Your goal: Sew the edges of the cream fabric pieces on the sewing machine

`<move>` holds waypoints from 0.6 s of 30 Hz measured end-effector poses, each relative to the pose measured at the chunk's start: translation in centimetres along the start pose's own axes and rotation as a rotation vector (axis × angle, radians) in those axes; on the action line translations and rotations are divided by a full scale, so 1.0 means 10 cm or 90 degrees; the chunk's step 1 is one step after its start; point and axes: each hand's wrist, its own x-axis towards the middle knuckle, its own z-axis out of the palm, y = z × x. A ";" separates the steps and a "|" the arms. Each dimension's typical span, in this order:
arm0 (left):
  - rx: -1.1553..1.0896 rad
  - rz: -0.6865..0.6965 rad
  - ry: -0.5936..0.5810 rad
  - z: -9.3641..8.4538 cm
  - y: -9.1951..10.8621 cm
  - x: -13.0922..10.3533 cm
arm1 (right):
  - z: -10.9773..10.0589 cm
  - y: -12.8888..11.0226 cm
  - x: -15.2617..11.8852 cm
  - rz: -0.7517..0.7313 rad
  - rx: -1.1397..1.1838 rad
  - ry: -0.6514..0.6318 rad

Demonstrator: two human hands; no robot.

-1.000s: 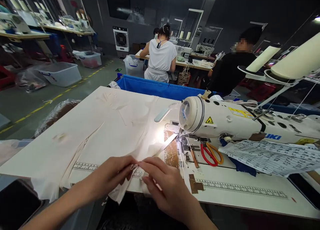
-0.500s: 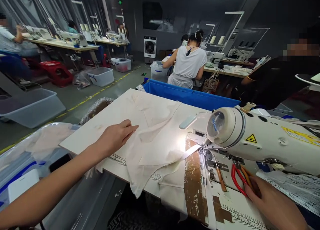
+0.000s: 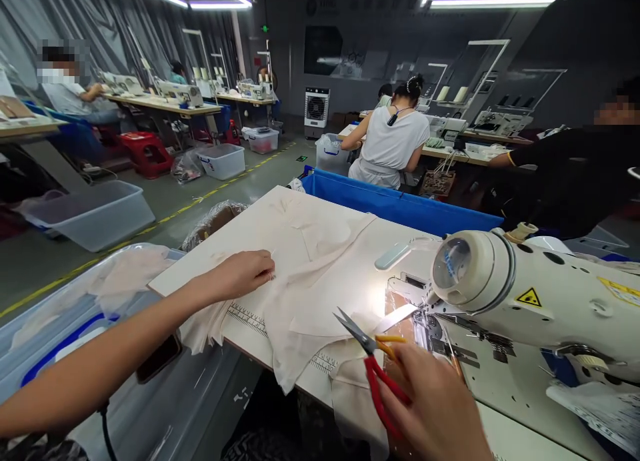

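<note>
**Scissors up, cloth pinned at the sewing station**

My right hand [image 3: 435, 407] grips the scissors [image 3: 373, 361], my fingers closed through the red and orange loops, with the blades parted and pointing left over the near edge of the cream fabric [image 3: 310, 294]. My left hand [image 3: 243, 274] lies flat farther along the same fabric, fingers together and pressing it down onto the worktop [image 3: 200, 274], just above the printed ruler strip [image 3: 247, 317] along the front edge. The fabric spreads from under that palm across to the sewing machine [image 3: 530, 294], where a narrow strip of it runs in under the needle area beneath the lamp's glare; a loose corner hangs over the worktop's front edge.

I judge this to be a trimming step: cloth held, blades open, nothing cut yet. The cut would call for the blades to come down to the fabric or thread by the needle while my left hand keeps the cloth taut and clear of the edges.

Beyond the worktop stands a blue bin [image 3: 400, 204]. A person in a white top [image 3: 393, 144] sits at another bench with their back turned, and a person in black [image 3: 570, 174] sits to the right.
</note>
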 end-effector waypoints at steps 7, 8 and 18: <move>-0.236 0.016 0.035 -0.12 0.03 -0.02 | 0.19 -0.44 0.89 -0.108 -0.139 -0.033; -0.254 0.014 0.035 -0.13 0.03 -0.02 | 0.19 -0.46 0.91 -0.114 -0.147 -0.031; -0.362 -0.042 0.062 -0.14 -0.06 -0.06 | 0.18 -0.46 0.86 -0.137 -0.174 -0.022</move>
